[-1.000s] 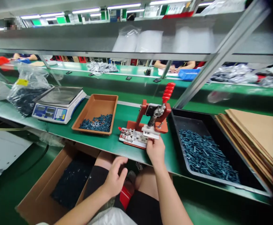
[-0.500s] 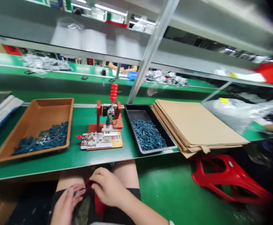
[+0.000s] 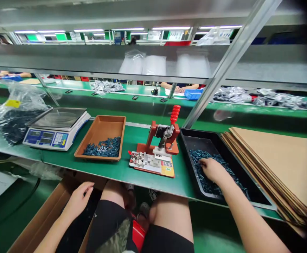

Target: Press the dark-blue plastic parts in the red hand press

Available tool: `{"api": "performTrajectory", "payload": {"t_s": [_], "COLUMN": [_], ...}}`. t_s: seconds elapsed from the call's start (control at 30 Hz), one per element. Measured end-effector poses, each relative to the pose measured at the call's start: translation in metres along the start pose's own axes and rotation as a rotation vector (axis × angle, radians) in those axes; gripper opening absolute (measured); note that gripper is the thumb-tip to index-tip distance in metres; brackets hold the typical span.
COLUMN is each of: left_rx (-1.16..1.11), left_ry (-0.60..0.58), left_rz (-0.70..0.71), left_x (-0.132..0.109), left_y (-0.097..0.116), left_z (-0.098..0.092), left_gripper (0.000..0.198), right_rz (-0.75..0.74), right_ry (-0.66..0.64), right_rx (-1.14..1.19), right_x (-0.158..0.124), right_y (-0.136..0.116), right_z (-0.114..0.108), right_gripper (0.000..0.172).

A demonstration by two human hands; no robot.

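My right hand reaches into the black tray, its fingers bent together at the heap of small dark blue parts. Whatever lies between those fingertips is too small to make out. Left of my knees, my left hand hangs over a cardboard box, fingers loosely curved, the thumb apart, and nothing visible in them. Between the trays stands a hand press with a raised red handle and a metal fixture on its base. An orange-brown tray holds more dark blue pieces.
A digital scale stands at the left beside a plastic bag of dark items. Stacked cardboard sheets lie right of the black tray. A slanted metal post rises behind the press. Across the bench, another person's hands rest near a blue bin.
My right hand has gone from my lap into the black tray. The left has moved out over the cardboard box. The view has swung left, bringing the scale fully into sight.
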State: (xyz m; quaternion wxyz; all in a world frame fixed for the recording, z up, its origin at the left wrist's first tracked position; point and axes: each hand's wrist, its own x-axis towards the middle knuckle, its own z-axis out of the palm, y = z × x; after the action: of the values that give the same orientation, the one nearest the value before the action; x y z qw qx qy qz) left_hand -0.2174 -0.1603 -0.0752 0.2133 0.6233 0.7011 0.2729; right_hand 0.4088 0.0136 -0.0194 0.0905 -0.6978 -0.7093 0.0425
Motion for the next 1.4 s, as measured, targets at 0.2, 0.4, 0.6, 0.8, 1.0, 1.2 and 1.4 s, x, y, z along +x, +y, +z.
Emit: {"api": "performTrajectory", "payload": {"t_s": [0.2,0.4,0.6,0.8,1.0,1.2,1.4], "left_rx": [0.172,0.441,0.407,0.371,0.144,-0.023,0.115], "left_ry": [0.136,-0.054,0.039,0.08,0.458,-0.001,-0.177], "left_rz": [0.269,-0.051,-0.046,-0.042,0.356,0.489,0.577], "left_x": [0.126,0.222,0.256,0.243,0.202,0.133,0.13], "left_y": [0.111,0.13,0.086,0.101,0.154,0.217,0.255], "left_z": [-0.033,-0.022,-0.003,-0.015,-0.024,0.022,0.092], "left_gripper": [0.038,0.044,0.031,0.038,0.037,0.035,0.024], "right_rz": [0.132,0.203,0.038,-0.047,-0.051,0.146,0.14], "right_ry": [0.035,0.191,0.25,0.23,0.454,0.386,0.466], "right_rx": [0.021,0.361,0.934,1.131,1.133,1.41,1.129], "right_x": [-0.008,-0.038,-0.066,-0.082,-0.07,-0.064,-0.072], "right_y": [-0.015,-0.035,-0.076,-0.132,-0.167,-0.171,-0.164], "right_z": [-0.019,-0.046,-0.038,-0.024,0.025,0.056,0.051], "right_gripper": [0.017,0.013,0.028,0.021,0.021,0.025,0.016]}}
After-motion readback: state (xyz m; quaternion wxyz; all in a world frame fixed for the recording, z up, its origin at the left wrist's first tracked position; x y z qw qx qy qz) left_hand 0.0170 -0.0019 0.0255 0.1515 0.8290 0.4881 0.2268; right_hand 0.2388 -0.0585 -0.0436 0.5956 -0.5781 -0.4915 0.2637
